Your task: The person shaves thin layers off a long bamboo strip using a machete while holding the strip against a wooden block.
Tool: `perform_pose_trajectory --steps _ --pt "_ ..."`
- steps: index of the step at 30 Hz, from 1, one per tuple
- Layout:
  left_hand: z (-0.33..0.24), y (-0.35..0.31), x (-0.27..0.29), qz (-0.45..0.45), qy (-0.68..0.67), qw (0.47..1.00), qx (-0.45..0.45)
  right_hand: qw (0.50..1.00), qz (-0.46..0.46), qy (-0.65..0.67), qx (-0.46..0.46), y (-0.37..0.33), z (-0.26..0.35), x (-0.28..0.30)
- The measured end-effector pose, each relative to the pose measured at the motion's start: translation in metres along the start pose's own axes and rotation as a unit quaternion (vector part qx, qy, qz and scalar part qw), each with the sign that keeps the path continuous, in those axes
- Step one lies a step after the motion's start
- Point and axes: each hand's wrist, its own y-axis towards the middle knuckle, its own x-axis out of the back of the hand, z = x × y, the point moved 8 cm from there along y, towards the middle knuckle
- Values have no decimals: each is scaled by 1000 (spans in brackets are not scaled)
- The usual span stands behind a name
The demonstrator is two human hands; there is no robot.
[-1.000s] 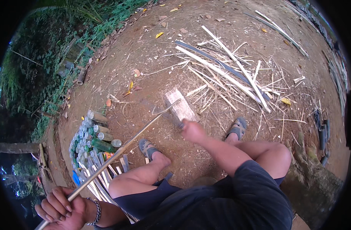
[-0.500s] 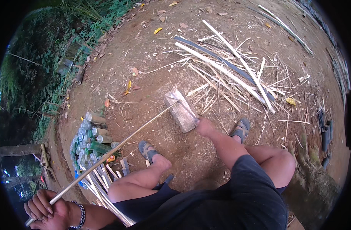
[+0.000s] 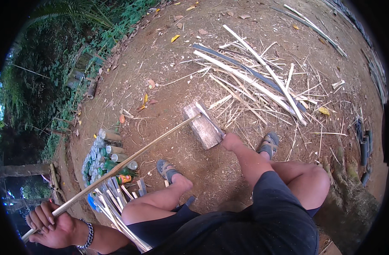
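My left hand, a chain bracelet at its wrist, is closed around the near end of a long, thin bamboo stick. The stick slants up and away to the right, and its far tip lies over a wooden block on the ground between my feet. My right hand is closed on the handle of a long-bladed knife. That blade runs along the block's right side, by the stick's tip. The handle is mostly hidden inside my fist.
Split bamboo strips and shavings lie heaped beyond the block. Glass bottles stack at the left, above more strips beside my left leg. A tree root and dark tubes are at the right.
The view has shifted slightly. My left hand still grips the stick and my right hand the knife; the stick's tip stays over the block.
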Motion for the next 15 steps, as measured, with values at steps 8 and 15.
perform_pose_trajectory --steps 8,15 --pt "-10 -35 12 -86 41 994 -51 986 7 164 9 -63 45 14" --pt "-23 -64 -5 -132 76 984 -93 971 -10 153 181 -180 165 46"
